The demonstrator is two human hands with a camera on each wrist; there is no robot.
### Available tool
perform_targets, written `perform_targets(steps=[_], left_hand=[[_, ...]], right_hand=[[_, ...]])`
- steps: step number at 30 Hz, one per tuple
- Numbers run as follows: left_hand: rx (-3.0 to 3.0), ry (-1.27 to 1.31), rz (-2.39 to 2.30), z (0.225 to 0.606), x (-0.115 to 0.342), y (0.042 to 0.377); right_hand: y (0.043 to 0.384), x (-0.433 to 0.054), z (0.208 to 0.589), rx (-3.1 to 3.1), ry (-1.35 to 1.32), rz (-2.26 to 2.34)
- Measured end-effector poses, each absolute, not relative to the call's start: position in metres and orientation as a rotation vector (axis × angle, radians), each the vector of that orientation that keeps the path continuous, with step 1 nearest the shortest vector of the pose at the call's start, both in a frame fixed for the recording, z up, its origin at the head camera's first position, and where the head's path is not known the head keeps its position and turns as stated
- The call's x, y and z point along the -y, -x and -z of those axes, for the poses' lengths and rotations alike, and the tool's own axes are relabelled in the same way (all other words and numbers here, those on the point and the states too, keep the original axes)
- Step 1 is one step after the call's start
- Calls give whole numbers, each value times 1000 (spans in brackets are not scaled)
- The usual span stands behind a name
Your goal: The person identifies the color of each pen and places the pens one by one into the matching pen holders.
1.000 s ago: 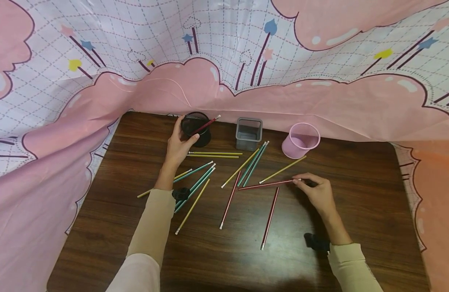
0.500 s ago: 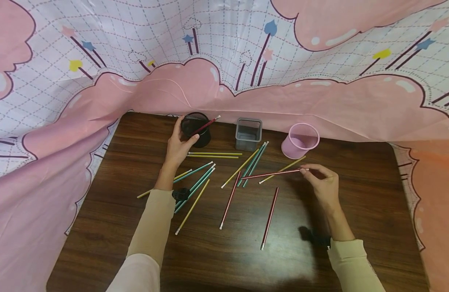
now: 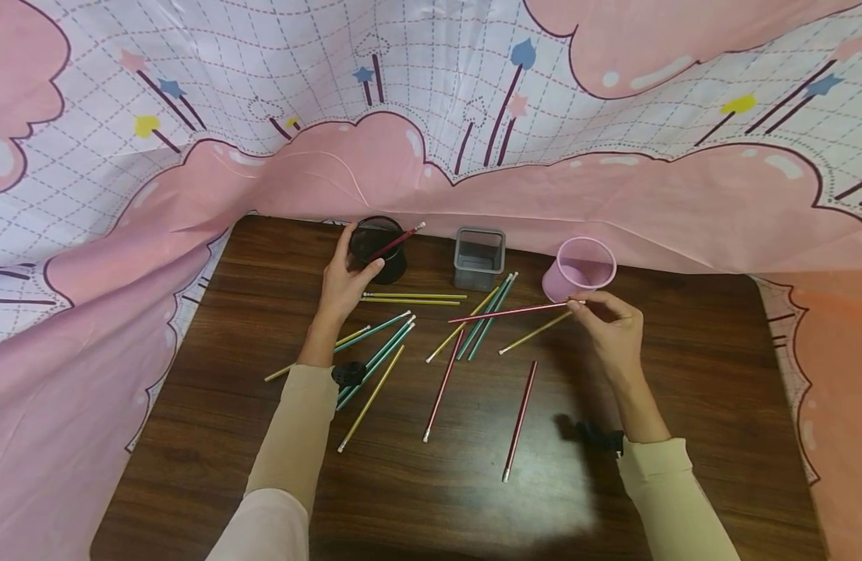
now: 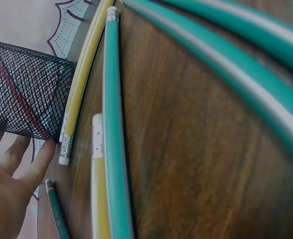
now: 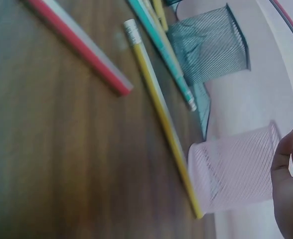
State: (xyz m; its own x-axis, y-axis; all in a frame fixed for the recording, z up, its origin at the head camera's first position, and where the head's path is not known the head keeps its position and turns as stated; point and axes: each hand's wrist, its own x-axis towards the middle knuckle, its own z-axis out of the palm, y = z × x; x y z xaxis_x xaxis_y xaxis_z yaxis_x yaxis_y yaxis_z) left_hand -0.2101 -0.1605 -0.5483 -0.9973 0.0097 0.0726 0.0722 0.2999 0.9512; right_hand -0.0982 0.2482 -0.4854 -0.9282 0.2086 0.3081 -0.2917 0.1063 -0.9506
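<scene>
Head view, left hand [image 3: 341, 288]: I have my fingers and thumb curled round the black cup [image 3: 397, 266], leftmost of three cups on the counter [image 3: 227, 436].
Head view, leaning pencil [image 3: 396, 243]: red, tilted inside the black cup, eraser end out past the rim.
Head view, right hand [image 3: 619, 331]: my thumb and fingertips pinch the held pencil [image 3: 504, 312], red, near its eraser end, just in front of the pink cup [image 3: 561, 284].
Head view, grey cup [image 3: 473, 280]: between the other two; the teal pair [image 3: 492, 317] lies near its base.
Head view, loose red pencils [image 3: 520, 421]: two, well apart, nearer me.
Left wrist view, black cup: mesh, my fingertips against it, the yellow pair [image 4: 84, 74] just beside its base.
Right wrist view, yellow pencil [image 5: 162, 117]: one end at the pink cup's base; my hand is cropped, so I cannot tell its grip here.
</scene>
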Motion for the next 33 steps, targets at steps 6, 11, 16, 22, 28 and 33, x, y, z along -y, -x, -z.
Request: perform_targets(steps=[6, 11, 16, 22, 28, 33], left_hand=[[2487, 72, 1814, 548, 161, 209], [2487, 73, 1819, 547, 163, 209], [2477, 74, 1831, 547, 164, 209], [2468, 73, 1849, 547, 163, 210], [2470, 78, 1845, 546, 160, 211], [2479, 65, 1841, 548, 160, 211]], right_hand=[[113, -234, 474, 2012, -119, -1823], [122, -225, 469, 1954, -157, -1859], [129, -218, 466, 1921, -188, -1907], [141, -207, 460, 1920, -159, -1884], [159, -190, 452, 1911, -176, -1854], [169, -178, 449, 1852, -228, -1943]])
